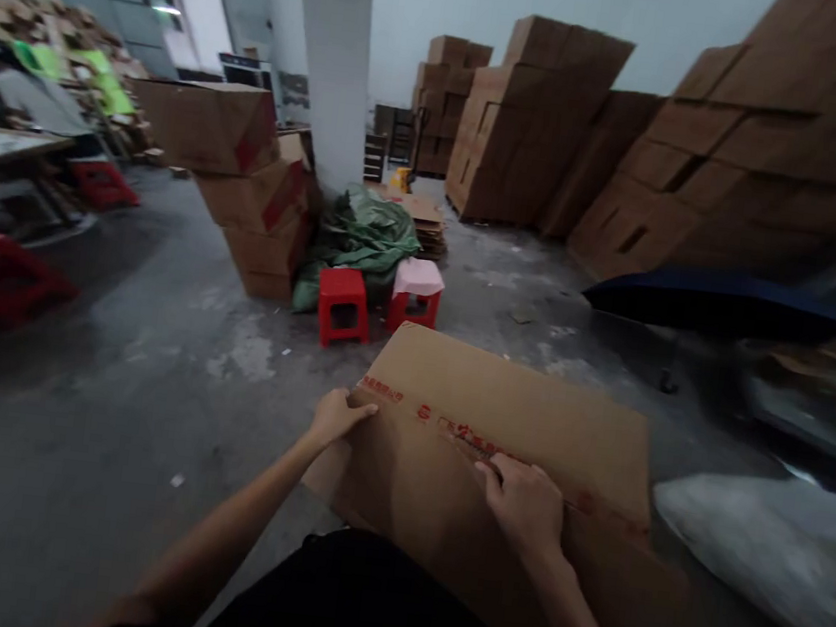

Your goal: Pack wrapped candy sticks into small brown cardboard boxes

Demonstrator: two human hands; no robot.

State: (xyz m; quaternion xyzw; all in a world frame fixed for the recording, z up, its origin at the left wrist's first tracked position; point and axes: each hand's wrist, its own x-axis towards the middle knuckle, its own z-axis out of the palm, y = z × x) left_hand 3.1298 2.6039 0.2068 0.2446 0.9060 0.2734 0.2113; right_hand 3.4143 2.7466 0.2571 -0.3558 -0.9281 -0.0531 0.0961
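A person in a warehouse holds a flattened cardboard box (pixel 518 421) in front of their lap, low over the concrete floor (pixel 113 400). The left hand (pixel 337 417) is closed over the box's left edge, thumb on top. The right hand (pixel 524 502) lies knuckles-up along the fold that carries red print, its fingers bent down into the crease; I cannot tell whether they pinch the board. Just beyond the box stand a red stool (pixel 343 305) and a pink-topped stool (pixel 417 293), with a green tarp (pixel 363 232) heaped behind them at the foot of a white pillar (pixel 333 62). Stacked cartons (pixel 537 126) line the back and right. A dark umbrella (pixel 713 302) and a white bag (pixel 775 556) lie to the right.
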